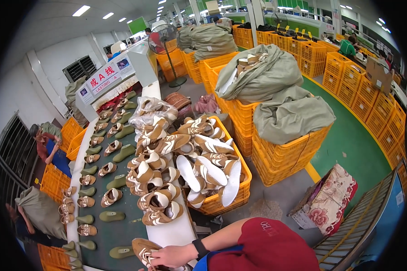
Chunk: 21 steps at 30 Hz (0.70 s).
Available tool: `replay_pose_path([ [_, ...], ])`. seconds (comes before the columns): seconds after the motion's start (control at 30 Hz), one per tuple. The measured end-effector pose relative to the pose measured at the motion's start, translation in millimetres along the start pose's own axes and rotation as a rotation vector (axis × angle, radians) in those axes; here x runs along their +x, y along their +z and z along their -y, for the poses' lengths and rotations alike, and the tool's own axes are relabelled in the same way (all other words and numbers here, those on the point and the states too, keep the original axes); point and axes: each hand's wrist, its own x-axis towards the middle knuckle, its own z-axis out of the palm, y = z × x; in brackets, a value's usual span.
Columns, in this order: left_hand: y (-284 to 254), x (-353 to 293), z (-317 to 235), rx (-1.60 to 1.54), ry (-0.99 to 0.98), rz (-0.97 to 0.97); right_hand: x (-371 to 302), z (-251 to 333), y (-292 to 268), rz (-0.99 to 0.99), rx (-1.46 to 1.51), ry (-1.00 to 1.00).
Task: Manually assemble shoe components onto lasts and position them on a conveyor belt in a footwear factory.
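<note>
At the bottom edge, my right hand (172,256) grips a brown and white sneaker (144,249), its fingers over the laced upper. A black band circles that wrist. My left hand is not visible. Just beyond, a heap of similar sneakers (160,198) lies on the white ledge (167,234) beside the dark green conveyor belt (135,223). Several more, some with white soles turned up, overfill an orange crate (230,203) to the right of the ledge. Along the belt run rows of brown shoes and green shoe lasts (111,216).
Stacked orange crates (285,158) with grey-green cloth covers (294,115) stand to the right. A flower-patterned box (325,198) sits near a metal rack (357,226). A standing fan (172,58) is farther back. A co-worker (49,144) is across the belt.
</note>
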Motion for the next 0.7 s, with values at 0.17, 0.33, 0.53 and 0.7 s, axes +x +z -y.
replay_pose_path([
  [0.17,11.7,-6.1,8.9,-0.122,-0.150,0.052,-7.5,-5.5,2.5,-0.019,0.022,-0.013],
  [0.33,3.5,-15.9,24.5,-0.189,-0.467,0.194,10.9,5.1,19.2,0.039,-0.036,-0.004],
  [0.53,13.6,-11.8,36.9,-0.133,0.003,-0.064,9.5,8.4,14.3,0.004,0.013,0.056],
  [0.7,-2.1,-27.5,51.2,-0.120,-0.179,-0.135,25.8,3.5,38.4,0.232,0.208,-0.034],
])
